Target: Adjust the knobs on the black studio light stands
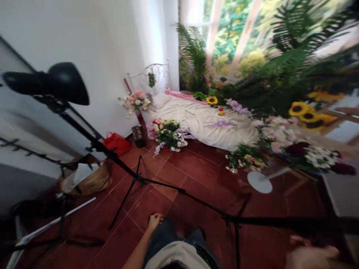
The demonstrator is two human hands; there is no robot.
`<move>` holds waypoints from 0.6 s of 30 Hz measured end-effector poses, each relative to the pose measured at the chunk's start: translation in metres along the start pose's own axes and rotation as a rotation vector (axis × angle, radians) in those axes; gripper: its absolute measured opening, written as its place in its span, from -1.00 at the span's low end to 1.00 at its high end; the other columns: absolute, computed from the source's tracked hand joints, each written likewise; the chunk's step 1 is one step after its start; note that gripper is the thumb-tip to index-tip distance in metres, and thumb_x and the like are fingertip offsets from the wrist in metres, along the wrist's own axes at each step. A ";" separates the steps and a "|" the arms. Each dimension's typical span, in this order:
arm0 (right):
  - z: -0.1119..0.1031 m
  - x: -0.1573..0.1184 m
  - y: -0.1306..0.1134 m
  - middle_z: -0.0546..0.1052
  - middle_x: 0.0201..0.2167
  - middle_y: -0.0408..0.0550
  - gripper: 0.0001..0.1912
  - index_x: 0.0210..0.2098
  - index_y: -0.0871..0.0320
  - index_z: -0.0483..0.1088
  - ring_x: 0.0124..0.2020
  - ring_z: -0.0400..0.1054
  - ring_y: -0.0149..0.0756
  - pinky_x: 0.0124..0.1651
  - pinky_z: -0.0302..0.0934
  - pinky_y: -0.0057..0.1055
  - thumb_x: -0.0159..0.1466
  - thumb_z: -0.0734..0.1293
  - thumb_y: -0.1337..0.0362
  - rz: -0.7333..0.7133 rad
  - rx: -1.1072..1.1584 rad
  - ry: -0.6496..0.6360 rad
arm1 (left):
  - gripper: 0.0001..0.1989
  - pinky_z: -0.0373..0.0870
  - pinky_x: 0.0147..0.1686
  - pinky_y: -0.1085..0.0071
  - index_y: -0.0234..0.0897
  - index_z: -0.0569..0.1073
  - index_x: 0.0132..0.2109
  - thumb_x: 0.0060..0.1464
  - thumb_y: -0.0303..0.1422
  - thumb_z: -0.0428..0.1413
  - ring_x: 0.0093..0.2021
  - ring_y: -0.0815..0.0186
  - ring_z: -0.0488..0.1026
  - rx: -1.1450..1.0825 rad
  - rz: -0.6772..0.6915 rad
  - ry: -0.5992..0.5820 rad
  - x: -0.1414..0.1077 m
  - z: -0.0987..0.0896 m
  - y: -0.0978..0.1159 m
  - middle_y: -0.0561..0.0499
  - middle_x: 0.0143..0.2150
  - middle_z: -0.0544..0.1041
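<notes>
My left hand (156, 220) hangs low beside my jeans (161, 239), with its fingers curled in. No object shows in it. At the bottom right, my right hand (311, 256) is smeared by motion, so its fingers cannot be made out. Just above it runs the dark pole of a stand (280, 221); whether they touch, I cannot tell. A black studio lamp (67, 84) on a light stand (112, 153) leans across the left side, its tripod legs spread on the floor, apart from my left hand.
A bed with a cream sheet (190, 116) stands against the far wall. Flower bouquets (169, 134), sunflowers (304, 112) and palm fronds (193, 48) surround it. A red bag (116, 144), a woven basket (92, 181) and a white round base (259, 182) rest on the tiled floor (151, 201).
</notes>
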State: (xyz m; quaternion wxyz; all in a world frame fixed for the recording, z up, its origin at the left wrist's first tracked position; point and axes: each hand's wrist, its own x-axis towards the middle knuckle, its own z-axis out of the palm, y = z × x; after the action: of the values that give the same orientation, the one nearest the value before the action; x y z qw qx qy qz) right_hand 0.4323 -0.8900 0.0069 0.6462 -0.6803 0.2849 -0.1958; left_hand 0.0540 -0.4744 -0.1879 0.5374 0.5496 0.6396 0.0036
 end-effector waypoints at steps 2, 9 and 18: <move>0.015 -0.030 0.005 0.15 -0.74 -0.13 -0.68 -0.58 -0.01 0.04 -0.77 0.19 -0.21 -0.71 0.15 -0.25 0.16 -0.04 -0.03 -0.033 -0.091 -0.009 | -0.85 0.31 -0.57 0.50 -0.30 0.44 -0.47 -0.13 -0.29 0.14 -0.58 0.35 0.45 -0.086 -0.048 -0.015 0.003 -0.014 -0.005 0.05 -0.58 0.49; 0.111 -0.214 0.040 0.41 -0.71 -0.04 -0.55 -0.67 0.08 0.27 -0.66 0.33 -0.18 -0.56 0.26 -0.26 0.04 0.15 -0.16 -0.129 -0.489 -0.740 | -0.78 0.30 -0.56 0.49 -0.31 0.42 -0.48 -0.14 -0.21 0.15 -0.61 0.39 0.41 -0.348 0.026 -0.054 0.048 -0.088 0.023 0.04 -0.58 0.47; 0.248 -0.502 0.054 0.40 -0.67 -0.09 -0.40 -0.62 0.16 0.28 -0.64 0.25 -0.38 -0.52 0.16 -0.46 0.08 0.15 -0.28 -0.132 -0.365 -1.607 | -0.80 0.40 -0.38 0.43 -0.34 0.42 -0.35 -0.06 -0.26 0.12 -0.47 0.40 0.44 -0.509 0.346 0.219 0.141 -0.269 0.106 0.00 -0.46 0.49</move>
State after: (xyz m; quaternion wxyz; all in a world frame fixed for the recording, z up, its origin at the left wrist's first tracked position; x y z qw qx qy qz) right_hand 0.2006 -0.3780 -0.0176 0.5194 -0.7227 -0.2772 0.3620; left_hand -0.0325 -0.1755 -0.1078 0.5770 0.4945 0.5693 0.3137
